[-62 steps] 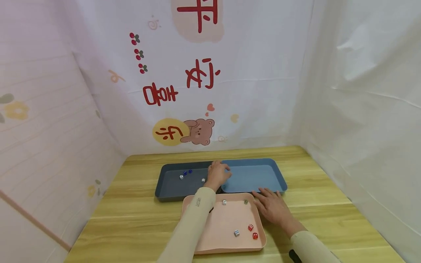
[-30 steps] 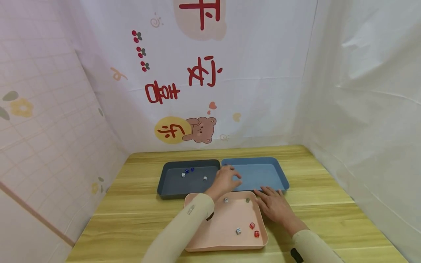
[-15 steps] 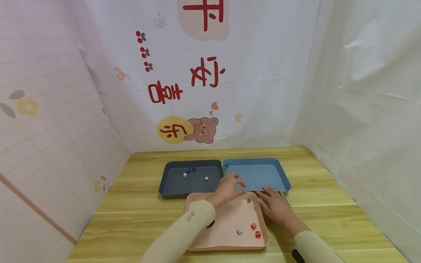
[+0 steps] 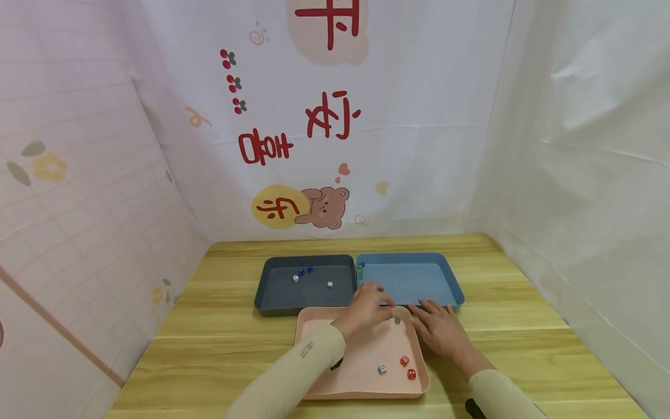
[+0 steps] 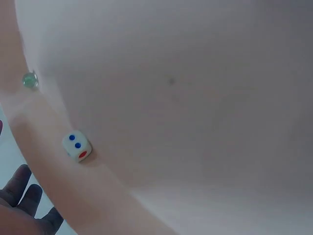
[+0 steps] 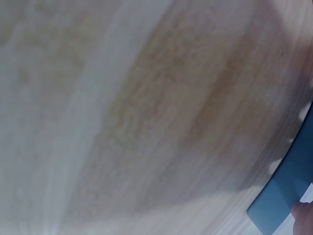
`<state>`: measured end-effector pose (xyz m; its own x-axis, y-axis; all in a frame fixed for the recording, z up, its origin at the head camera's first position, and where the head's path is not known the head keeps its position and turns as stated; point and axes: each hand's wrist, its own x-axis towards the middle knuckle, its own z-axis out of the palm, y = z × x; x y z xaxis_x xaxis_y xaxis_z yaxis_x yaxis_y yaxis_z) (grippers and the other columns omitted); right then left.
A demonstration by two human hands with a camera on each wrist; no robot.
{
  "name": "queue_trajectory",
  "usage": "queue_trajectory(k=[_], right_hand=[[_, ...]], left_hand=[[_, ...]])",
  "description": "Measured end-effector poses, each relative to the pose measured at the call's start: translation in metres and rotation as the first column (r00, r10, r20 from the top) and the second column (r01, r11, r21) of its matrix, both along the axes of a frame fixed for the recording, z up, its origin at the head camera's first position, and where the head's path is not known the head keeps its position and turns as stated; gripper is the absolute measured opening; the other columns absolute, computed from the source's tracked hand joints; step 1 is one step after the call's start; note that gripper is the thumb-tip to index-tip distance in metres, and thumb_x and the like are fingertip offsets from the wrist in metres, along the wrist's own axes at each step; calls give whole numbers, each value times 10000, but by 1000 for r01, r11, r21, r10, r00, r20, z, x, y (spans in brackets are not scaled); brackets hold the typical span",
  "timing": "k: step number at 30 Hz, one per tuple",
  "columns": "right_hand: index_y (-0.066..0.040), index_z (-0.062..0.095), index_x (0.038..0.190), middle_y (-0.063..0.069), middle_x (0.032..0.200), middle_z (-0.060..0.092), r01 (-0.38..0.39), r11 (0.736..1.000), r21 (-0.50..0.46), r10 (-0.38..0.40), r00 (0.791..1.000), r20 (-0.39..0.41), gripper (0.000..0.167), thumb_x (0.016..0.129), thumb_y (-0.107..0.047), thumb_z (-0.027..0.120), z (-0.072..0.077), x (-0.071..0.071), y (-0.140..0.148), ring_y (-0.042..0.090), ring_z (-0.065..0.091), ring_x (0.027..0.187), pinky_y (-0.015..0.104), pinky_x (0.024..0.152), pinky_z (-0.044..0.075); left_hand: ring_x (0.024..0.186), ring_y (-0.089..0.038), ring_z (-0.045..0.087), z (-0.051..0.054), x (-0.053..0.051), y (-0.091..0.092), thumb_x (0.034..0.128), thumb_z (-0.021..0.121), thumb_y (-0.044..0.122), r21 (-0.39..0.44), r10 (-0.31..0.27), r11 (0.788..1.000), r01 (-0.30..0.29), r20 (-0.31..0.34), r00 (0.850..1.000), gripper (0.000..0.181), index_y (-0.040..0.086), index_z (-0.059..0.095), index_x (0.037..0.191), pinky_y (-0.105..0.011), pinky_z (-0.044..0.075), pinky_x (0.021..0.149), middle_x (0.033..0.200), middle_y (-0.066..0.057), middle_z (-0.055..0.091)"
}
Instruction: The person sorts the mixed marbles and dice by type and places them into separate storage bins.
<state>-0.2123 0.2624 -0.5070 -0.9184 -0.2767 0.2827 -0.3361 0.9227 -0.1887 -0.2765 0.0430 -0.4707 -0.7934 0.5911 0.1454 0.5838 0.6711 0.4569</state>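
My left hand (image 4: 369, 305) hovers over the far edge of a pink tray (image 4: 356, 393), fingers bent and parted, with nothing visible between them. Beneath it, in the left wrist view, lies a white die (image 5: 77, 146) with blue and red pips. A clear green marble (image 4: 397, 320) lies in the tray's far right corner, just right of that hand. My right hand (image 4: 442, 331) rests, fingers spread, at the near rim of a blue tray (image 4: 458, 288), beside the pink one. Two red dice (image 4: 405, 361) and another white die (image 4: 382, 368) lie nearer in the pink tray.
A dark grey tray (image 4: 272, 308) stands at the back left with two blue dice (image 4: 301, 272) and two white dice (image 4: 330, 284). Small green and blue marbles (image 4: 360, 269) line the blue tray's left wall. White cloth walls enclose the wooden table (image 4: 209, 349).
My left hand has drawn back from the border of the two far trays to above the pink tray, covering a white die there. My right hand has stayed in place.
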Motion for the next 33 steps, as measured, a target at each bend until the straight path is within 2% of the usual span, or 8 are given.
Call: queue_trajectory(k=[7,11,17,27,33], right_hand=[[-102,615,1369,208,1394,541,1,1000,-4,-1,1000,-23,412,1023,-316,552,-4,1,1,455,464,1299,725,1022,284],[-100,625,1358,209,1382,550,-6,1000,-5,6,999,-39,407,1017,-312,561,-4,1,0,458,474,1286,729,1010,293],[-94,630,1350,206,1373,558,-15,1000,-18,14,998,-54,400,1008,-294,579,0,2,-2,458,481,1279,730,1006,296],[-101,620,1363,200,1385,549,-7,1000,-8,6,1000,-28,403,1018,-301,563,3,3,-2,450,471,1294,723,1017,294],[-98,620,1361,207,1382,550,-8,1000,-19,8,999,-33,404,1015,-298,569,0,3,-1,456,469,1292,731,1011,291]], left_hand=[[1286,-229,460,-6,3,5,935,709,297,-35,-15,999,15,-13,1000,136,248,773,1044,-418,376,1070,1355,-81,554],[1303,-229,440,-10,4,8,926,716,323,-49,-11,999,11,-9,1000,139,257,774,1035,-448,353,1084,1363,-73,546],[1323,-243,427,-15,6,10,925,713,301,-72,-29,997,25,-54,998,144,244,773,1042,-492,338,1087,1376,-92,539],[1356,-238,400,-19,2,14,925,713,318,-140,-21,990,9,-81,997,156,272,774,1060,-507,276,1130,1394,-73,538],[1349,-222,405,-20,1,18,911,721,375,-208,-37,978,14,-110,993,135,319,781,1018,-531,288,1117,1382,-38,552]])
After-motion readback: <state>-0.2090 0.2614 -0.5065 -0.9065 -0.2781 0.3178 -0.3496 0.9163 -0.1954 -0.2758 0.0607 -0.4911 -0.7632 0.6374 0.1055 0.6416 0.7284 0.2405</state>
